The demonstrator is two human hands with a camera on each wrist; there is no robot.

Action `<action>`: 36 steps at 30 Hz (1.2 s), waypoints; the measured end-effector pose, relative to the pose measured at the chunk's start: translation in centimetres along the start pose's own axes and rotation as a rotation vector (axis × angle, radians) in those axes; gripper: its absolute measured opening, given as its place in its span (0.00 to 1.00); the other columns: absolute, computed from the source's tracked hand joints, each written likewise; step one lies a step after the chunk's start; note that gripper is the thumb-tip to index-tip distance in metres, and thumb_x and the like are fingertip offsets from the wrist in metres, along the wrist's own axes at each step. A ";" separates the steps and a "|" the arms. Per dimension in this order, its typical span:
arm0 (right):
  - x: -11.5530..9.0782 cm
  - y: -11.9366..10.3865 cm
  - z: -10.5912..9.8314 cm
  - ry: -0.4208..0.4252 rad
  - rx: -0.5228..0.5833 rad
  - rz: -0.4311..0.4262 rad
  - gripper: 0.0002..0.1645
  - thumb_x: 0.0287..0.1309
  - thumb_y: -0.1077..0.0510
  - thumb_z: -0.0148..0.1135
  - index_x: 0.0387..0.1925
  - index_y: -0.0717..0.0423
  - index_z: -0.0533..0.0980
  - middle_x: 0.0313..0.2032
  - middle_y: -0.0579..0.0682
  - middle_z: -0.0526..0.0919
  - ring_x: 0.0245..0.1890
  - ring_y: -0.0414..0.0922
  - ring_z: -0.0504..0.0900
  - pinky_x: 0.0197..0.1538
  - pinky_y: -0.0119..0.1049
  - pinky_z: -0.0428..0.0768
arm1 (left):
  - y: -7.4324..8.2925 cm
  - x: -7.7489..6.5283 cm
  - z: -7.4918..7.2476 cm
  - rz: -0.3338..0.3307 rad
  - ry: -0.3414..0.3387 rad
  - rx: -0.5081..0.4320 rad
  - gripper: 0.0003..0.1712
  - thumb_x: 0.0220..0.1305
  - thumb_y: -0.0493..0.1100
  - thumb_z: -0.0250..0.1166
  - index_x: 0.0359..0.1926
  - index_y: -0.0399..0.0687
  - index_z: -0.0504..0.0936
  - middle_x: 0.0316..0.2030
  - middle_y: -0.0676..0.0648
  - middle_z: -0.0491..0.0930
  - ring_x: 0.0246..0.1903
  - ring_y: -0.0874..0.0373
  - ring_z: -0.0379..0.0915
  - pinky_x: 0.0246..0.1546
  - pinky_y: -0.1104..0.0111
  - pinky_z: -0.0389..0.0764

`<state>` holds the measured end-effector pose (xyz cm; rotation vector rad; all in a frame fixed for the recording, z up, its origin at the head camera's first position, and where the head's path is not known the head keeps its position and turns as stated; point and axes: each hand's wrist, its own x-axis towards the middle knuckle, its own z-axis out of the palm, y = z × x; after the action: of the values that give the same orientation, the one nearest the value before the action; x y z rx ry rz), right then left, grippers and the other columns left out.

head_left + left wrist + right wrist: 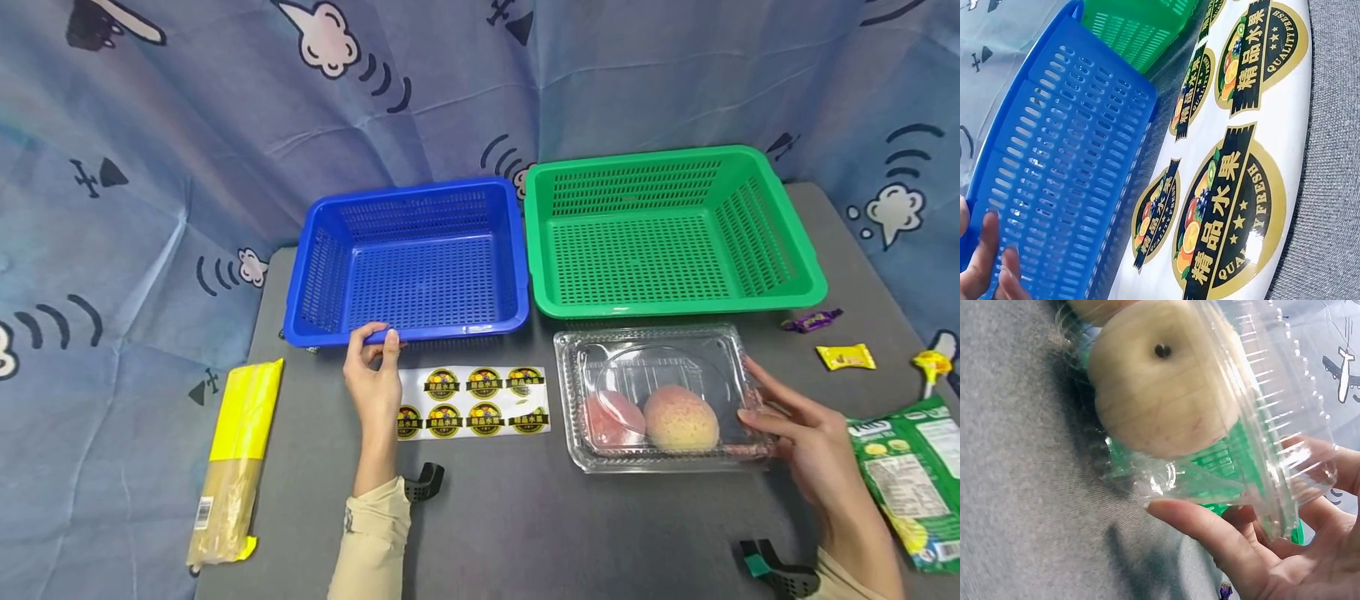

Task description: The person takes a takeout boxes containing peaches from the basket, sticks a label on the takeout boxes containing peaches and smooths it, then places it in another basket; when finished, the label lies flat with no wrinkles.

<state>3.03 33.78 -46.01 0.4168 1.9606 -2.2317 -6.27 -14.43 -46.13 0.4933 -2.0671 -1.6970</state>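
With thumb and fingers at its near rim, my left hand (375, 379) pinches the blue plastic basket (408, 337). In the left wrist view its fingertips (988, 240) lie against the basket's slotted outer wall. My right hand (806, 437) grips the right end of a clear plastic fruit box (645, 337) with its lid down. Two peaches (681, 418) sit inside, and the right wrist view shows one peach (1163, 394) close up through the box wall. Between the hands lies a white sheet of round fruit stickers (472, 402), just in front of the blue basket.
A green basket (675, 310) stands right of the blue one. A yellow-and-clear packet (243, 450) lies at the left. Around the right side are a purple candy (812, 321), a yellow candy (846, 357), a lollipop (932, 363) and a green snack bag (911, 483).
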 end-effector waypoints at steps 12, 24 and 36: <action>0.2 -0.4 0.0 -0.006 -0.056 0.067 0.41 0.70 0.70 0.63 0.77 0.37 0.68 0.49 0.25 0.83 0.44 0.26 0.84 0.32 0.40 0.90 | 0.1 0.0 -0.1 -0.003 -0.014 -0.009 0.12 0.73 0.37 0.68 0.52 0.34 0.82 0.36 0.30 0.89 0.33 0.71 0.84 0.46 0.69 0.79; 0.0 -1.6 0.2 -0.005 -0.541 0.149 0.42 0.77 0.52 0.62 0.82 0.24 0.56 0.39 0.23 0.78 0.40 0.23 0.80 0.36 0.29 0.82 | -0.1 0.1 -0.1 0.040 -0.011 -0.009 0.11 0.73 0.36 0.68 0.51 0.33 0.82 0.35 0.29 0.88 0.33 0.65 0.86 0.44 0.70 0.78; -0.6 -1.8 0.7 0.022 -0.714 0.043 0.42 0.77 0.49 0.60 0.84 0.30 0.54 0.55 0.39 0.78 0.39 0.18 0.77 0.37 0.23 0.77 | -0.2 0.2 -0.1 0.028 -0.013 -0.023 0.13 0.73 0.36 0.68 0.51 0.31 0.81 0.36 0.25 0.87 0.31 0.74 0.82 0.45 0.73 0.79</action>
<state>3.00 33.26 -44.02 0.3701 2.5306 -1.3542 -6.37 -14.66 -46.24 0.4451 -2.0520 -1.7100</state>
